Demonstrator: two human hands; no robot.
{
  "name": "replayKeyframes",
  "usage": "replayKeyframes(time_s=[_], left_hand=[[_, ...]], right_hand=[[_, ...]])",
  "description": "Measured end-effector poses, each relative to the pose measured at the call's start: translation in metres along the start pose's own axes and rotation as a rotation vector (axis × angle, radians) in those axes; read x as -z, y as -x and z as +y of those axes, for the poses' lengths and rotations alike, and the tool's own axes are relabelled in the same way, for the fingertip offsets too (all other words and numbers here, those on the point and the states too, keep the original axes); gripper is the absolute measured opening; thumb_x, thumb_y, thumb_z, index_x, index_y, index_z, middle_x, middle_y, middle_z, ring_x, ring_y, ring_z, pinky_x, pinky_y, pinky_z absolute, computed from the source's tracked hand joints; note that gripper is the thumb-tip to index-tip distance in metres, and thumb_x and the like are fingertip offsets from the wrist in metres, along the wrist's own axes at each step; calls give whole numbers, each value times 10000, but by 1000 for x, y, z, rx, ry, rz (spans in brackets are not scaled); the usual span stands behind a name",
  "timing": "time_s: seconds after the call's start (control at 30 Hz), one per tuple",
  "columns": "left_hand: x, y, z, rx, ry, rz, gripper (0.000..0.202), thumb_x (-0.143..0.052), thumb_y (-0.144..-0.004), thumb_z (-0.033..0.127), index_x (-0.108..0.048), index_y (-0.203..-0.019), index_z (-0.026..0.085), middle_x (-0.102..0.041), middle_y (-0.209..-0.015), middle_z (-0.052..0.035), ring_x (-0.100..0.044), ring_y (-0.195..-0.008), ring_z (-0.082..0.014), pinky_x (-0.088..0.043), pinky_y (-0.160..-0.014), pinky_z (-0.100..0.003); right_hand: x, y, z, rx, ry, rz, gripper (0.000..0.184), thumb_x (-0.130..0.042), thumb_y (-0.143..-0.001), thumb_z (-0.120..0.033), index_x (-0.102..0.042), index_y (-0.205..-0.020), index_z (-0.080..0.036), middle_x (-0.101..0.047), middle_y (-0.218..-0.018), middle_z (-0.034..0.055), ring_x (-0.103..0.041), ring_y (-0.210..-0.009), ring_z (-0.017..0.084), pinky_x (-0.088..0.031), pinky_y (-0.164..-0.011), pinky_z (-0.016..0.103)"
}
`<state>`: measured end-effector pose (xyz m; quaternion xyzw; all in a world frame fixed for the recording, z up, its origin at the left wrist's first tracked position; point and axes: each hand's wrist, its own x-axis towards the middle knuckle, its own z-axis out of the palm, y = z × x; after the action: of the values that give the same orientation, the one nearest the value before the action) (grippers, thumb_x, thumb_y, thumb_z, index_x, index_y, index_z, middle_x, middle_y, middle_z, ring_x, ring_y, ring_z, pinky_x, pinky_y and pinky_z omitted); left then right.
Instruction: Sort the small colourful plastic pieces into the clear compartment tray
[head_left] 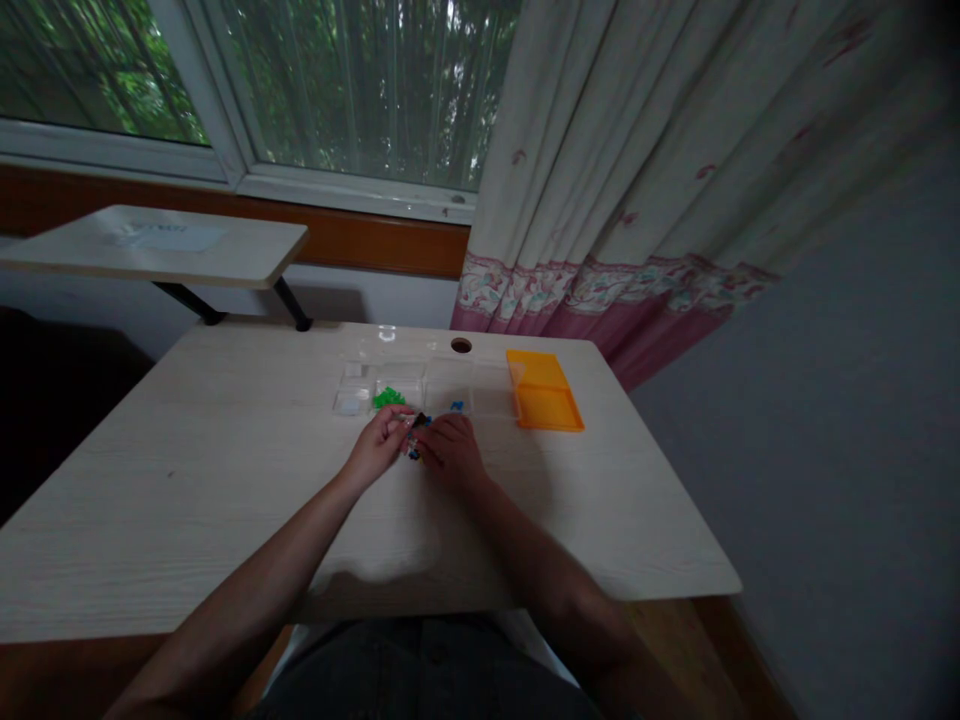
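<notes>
Both my hands meet over the middle of a pale wooden table [225, 470]. My left hand [379, 445] has its fingers pinched together on small dark and coloured pieces [417, 432]. My right hand [450, 450] is curled over the same little cluster, fingers closed on it. Just beyond the hands lies a clear plastic compartment box [420, 388] with green pieces [388, 397] in one cell and blue pieces [456, 406] in another. What exactly the pieces are is too small to tell.
An orange lid or tray [541, 392] lies to the right of the clear box. A cable hole [461, 345] sits at the table's far edge. A second small table [157, 245] stands at the back left under the window; a curtain [637, 200] hangs at right.
</notes>
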<state>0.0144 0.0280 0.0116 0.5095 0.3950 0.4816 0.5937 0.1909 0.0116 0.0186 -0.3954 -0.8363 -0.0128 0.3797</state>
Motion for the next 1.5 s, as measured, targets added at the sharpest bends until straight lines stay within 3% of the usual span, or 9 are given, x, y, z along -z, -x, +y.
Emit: replayKeyframes(time_s=[0.2,0.43,0.63,0.83,0.97,1.2,1.33,1.5], left_hand=[[0,-2,-12,-43,-31,-46,411,-635,-850,515,-553,-1082,186,-558,-628,42,-506,-510,-88,-365,-505,-190],[0,1,-8,-92,-130,-24,352,-579,-897,489,-561,-1067,181,-488,-569,63,-453,-485,-80,-330,-479,-176],[1,2,-2,-130,-188,57,326,-545,-911,490,-583,-1020,185,-420,-539,75,-377,-442,-71,-276,-444,-177],[1,2,1,-140,-232,60,315,-552,-906,480,-583,-1015,186,-388,-535,79,-362,-447,-74,-261,-441,-178],[0,3,6,-140,-244,54,315,-554,-902,477,-588,-1012,183,-404,-540,75,-377,-455,-78,-279,-453,-181],[3,3,3,-147,-293,88,308,-553,-902,471,-612,-1014,189,-438,-547,62,-403,-466,-93,-290,-469,-194],[11,1,8,-270,-535,59,268,-551,-911,398,-666,-1036,191,-582,-712,-9,-526,-628,-138,-407,-600,-239],[19,1,20,-500,-931,-196,216,-568,-912,322,-697,-1050,218,-641,-1000,-81,-554,-984,-230,-426,-897,-374]], right_hand=[[-6,2,6,-20,-22,9,183,-579,-933,-323,-733,-1002,-252,-721,-876,40,-593,-915,184,-428,-879,346],[0,-2,5,-33,-11,31,161,-598,-925,-307,-746,-915,-245,-714,-819,33,-592,-874,176,-420,-858,337],[23,-1,44,-336,132,252,145,-631,-897,-307,-739,-851,-222,-702,-849,44,-576,-903,195,-420,-889,356],[20,6,67,-526,242,235,169,-613,-892,-311,-735,-835,-210,-677,-897,63,-543,-955,217,-389,-913,378],[13,8,68,-515,261,193,173,-609,-898,-316,-735,-845,-211,-670,-921,60,-534,-965,216,-394,-911,372],[13,9,72,-445,215,240,197,-574,-924,-290,-730,-859,-189,-663,-871,68,-547,-905,209,-419,-900,383],[12,9,74,-450,173,261,208,-563,-926,-302,-723,-857,-188,-663,-867,75,-548,-895,209,-428,-889,388],[11,9,74,-449,147,293,205,-563,-919,-302,-726,-854,-195,-669,-853,78,-558,-879,210,-434,-878,393]])
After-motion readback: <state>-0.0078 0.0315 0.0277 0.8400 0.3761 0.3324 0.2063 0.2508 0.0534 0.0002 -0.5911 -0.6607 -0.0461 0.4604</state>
